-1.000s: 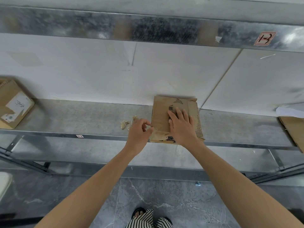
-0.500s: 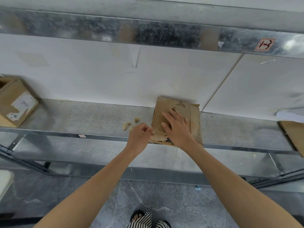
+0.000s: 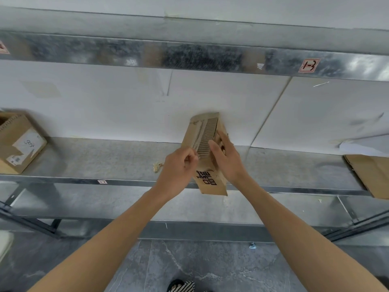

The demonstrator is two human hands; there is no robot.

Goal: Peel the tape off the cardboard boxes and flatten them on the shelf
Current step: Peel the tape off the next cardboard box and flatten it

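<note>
Head view, as I see it from my remote station. The box (image 3: pixel 210 184), already flat, is held clear of the shelf (image 3: pixel 105 159), standing on end and leaning left at the top. Its lower end hangs in front of the shelf's front edge and its upper end shows against the white wall. Black print marks the lower face. The upper face is torn down to bare corrugation.

My left hand (image 3: pixel 179 171) has its fingers curled together and pinches the lower end of a pale tape (image 3: pixel 199 133) strip that runs up the box face beside the torn patch. My right hand (image 3: pixel 229 163) clamps the box by its right edge, thumb on the front. The fingers lie along the far side, partly hidden.

Small scraps (image 3: pixel 157 166) lie on the shelf just left of the left hand. A second carton (image 3: pixel 19 144) with a white label sits at the shelf's far left, well apart. Flat cardboard (image 3: pixel 372 175) lies at the far right. A tag (image 3: pixel 307 65) is stuck on the upper beam.
</note>
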